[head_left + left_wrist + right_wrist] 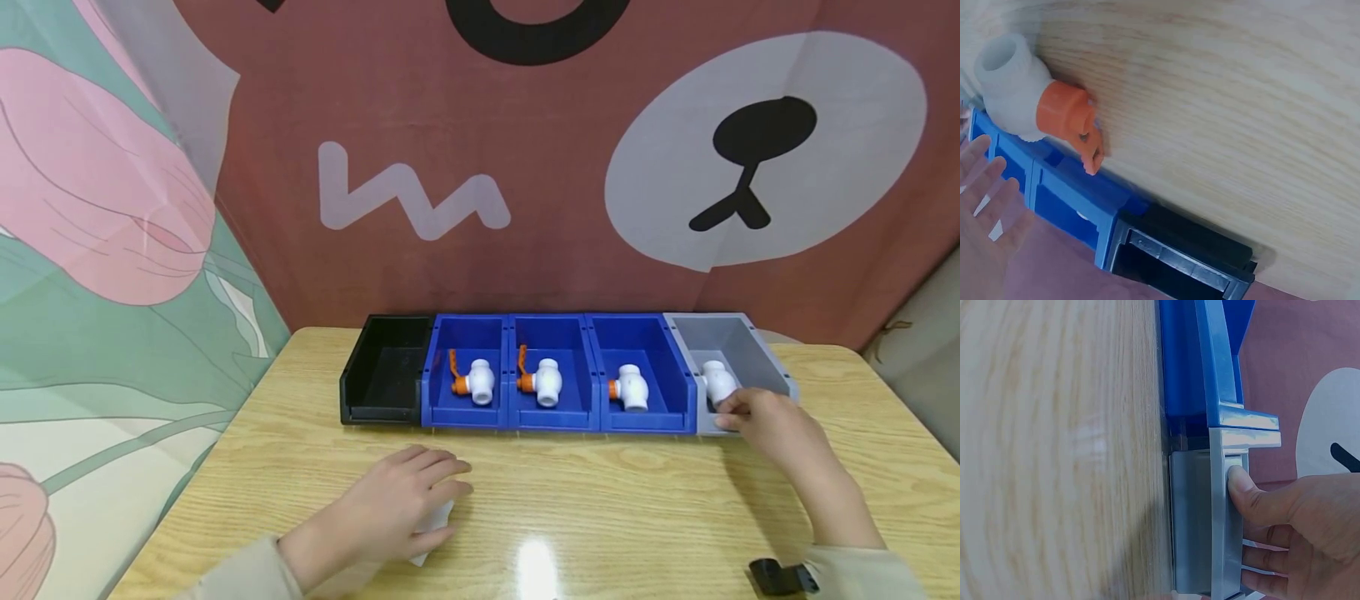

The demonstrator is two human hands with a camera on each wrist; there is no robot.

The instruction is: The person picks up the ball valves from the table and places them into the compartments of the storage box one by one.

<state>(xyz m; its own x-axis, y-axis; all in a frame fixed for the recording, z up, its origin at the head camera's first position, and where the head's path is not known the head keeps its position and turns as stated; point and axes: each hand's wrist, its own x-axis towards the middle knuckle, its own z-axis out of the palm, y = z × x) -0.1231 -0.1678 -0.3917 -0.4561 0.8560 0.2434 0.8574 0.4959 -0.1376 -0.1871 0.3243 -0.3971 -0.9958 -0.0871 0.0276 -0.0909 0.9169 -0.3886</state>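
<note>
My right hand (pixel 772 421) reaches over the front of the grey bin (pixel 750 342), fingertips right at a white valve body (pixel 718 379) inside it. In the right wrist view the thumb (pixel 1244 484) overlaps the bin's front lip and the other fingers extend behind it; I cannot tell whether they grip the valve body. My left hand (pixel 397 504) is over the table with its fingers spread loosely. Partly covered by that hand is a white object (pixel 435 521). The left wrist view has a white ball valve (pixel 1013 94) with an orange handle (pixel 1069 112) near this hand.
Three blue bins (pixel 555 421) stand joined in a row between a black bin (pixel 386 408) and the grey one. Each blue bin holds a white valve with orange parts. A patterned cloth (pixel 555 275) hangs behind the wooden table (pixel 600 492).
</note>
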